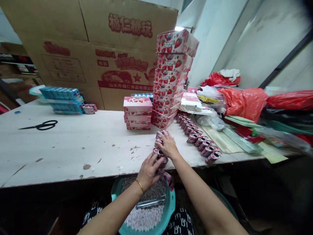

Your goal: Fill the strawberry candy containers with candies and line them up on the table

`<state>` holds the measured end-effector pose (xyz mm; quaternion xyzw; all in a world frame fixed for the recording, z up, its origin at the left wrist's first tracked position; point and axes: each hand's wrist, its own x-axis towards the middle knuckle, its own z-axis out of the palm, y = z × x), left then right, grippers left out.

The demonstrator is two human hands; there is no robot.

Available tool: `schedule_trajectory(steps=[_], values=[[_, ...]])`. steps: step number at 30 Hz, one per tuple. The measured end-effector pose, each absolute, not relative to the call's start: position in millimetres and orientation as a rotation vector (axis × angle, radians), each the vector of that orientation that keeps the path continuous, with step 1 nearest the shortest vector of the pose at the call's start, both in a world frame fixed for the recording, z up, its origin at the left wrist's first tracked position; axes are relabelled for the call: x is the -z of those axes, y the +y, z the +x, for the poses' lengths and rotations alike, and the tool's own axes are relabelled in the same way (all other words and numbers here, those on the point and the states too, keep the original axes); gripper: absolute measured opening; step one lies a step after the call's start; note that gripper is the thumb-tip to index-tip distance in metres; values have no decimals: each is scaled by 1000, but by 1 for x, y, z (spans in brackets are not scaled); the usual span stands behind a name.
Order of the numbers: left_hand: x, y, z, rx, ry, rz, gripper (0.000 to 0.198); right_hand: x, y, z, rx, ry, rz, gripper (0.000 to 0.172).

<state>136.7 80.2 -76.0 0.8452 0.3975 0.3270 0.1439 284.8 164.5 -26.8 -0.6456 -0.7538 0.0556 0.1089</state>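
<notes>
Small pink-and-purple printed cans (157, 151) stand in a short row at the table's front edge, between and under my hands. My right hand (168, 146) lies over the far cans, its fingers curled against them. With its fingers bent round a nearer can (163, 163), my left hand (148, 172) reaches in from the front, a gold bracelet on its wrist. Another can (167, 179), blurred, is tilted just below the table edge, over a teal basin (172, 204). Small pale pieces (144, 217) and a shiny metal cylinder (151, 202) lie in the basin.
A line of similar cans (201, 142) stands on the right. Behind are a tall stack of strawberry-printed boxes (168, 76), a shorter stack (138, 112) and a large carton (93, 29). Scissors (45, 125) and blue packs (63, 99) are on the left; red bags (241, 101) crowd the right.
</notes>
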Motion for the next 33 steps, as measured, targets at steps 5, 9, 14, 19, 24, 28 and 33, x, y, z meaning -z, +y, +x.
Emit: schedule_trajectory(steps=[5,9,14,19,24,28,33], values=[[91,103,147,-892,1206,2538,40,42,193,282,-235,-2231,-1938,60],[100,110,147,-906,1171,2550,40,46,198,294,-384,-2272,-1920,61],[92,100,148,-917,1228,2509,45,46,177,314,-404,-2144,-1760,58],[92,102,140,-1047,1182,2374,85,45,140,316,-296,-2162,-1736,58],[98,126,134,-1025,1087,2208,124,28,161,294,-191,-2185,-1859,67],[97,139,144,-975,1029,1832,123,29,194,278,-269,-2279,-1976,63],[106,149,179,-941,1079,1569,109,41,215,301,-250,-2384,-1873,56]])
